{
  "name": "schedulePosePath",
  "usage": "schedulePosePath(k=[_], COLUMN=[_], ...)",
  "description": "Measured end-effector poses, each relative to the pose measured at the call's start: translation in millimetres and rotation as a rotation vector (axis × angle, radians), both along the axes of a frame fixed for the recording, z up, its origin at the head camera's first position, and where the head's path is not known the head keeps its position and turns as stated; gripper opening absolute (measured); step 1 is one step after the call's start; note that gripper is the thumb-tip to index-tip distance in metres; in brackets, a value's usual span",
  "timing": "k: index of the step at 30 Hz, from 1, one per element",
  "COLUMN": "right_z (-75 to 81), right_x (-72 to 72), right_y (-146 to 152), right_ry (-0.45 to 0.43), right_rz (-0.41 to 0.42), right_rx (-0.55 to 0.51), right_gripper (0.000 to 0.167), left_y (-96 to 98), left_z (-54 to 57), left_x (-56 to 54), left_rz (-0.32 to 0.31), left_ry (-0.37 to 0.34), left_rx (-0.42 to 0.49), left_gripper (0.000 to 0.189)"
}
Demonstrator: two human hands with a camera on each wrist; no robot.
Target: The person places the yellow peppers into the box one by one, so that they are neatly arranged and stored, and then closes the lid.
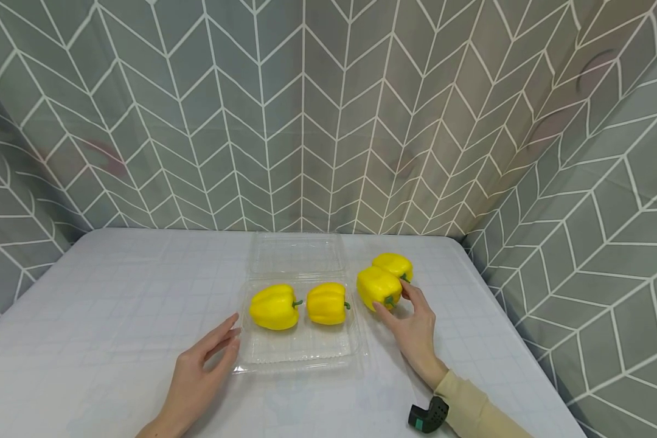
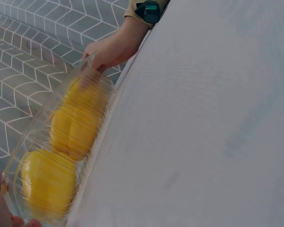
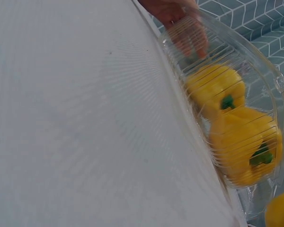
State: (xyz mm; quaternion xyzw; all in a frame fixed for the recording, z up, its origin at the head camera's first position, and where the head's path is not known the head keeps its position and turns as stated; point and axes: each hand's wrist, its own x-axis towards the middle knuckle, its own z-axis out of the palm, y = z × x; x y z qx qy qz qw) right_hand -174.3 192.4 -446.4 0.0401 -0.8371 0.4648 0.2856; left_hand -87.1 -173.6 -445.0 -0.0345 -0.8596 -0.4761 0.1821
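Note:
A clear plastic clamshell container (image 1: 301,353) lies with its lid (image 1: 297,254) folded back. Two yellow bell peppers sit inside: a left one (image 1: 274,307) and a right one (image 1: 326,303), their green stems pointing right. My left hand (image 1: 199,371) is at the container's left edge, fingers extended and fingertips right at the rim. To the right of the container, my right hand (image 1: 416,328) holds a third yellow pepper (image 1: 378,287), thumb at its near side and fingers by its stem. Another yellow pepper (image 1: 393,265) lies just behind, partly hidden by the held one.
A white cloth (image 1: 115,304) covers the table. Grey curtains (image 1: 285,121) with a white chevron pattern hang along the back and sides. A black device (image 1: 428,415) is worn at the right wrist, beside the beige sleeve (image 1: 479,407).

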Motion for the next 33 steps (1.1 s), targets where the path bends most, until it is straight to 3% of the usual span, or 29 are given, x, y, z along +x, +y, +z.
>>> schedulePosePath(k=[8, 20, 33], right_z=[3.3, 15.7, 26.6], right_x=[-1.1, 2.1, 5.2], right_y=[-2.7, -6.7, -14.0], right_ry=[0.055, 0.033, 0.106], right_rz=[0.017, 0.015, 0.069], right_rx=[-0.043, -0.067, -0.077], right_gripper=[0.066, 0.067, 0.067], left_y=[0.1, -0.2, -1.2], left_z=[-0.6, -0.2, -0.5], left_x=[0.6, 0.0, -0.7], left_rz=[0.002, -0.010, -0.022], left_ry=[0.005, 0.009, 0.009], left_rx=[0.008, 0.004, -0.003], left_gripper=[0.044, 0.044, 0.044])
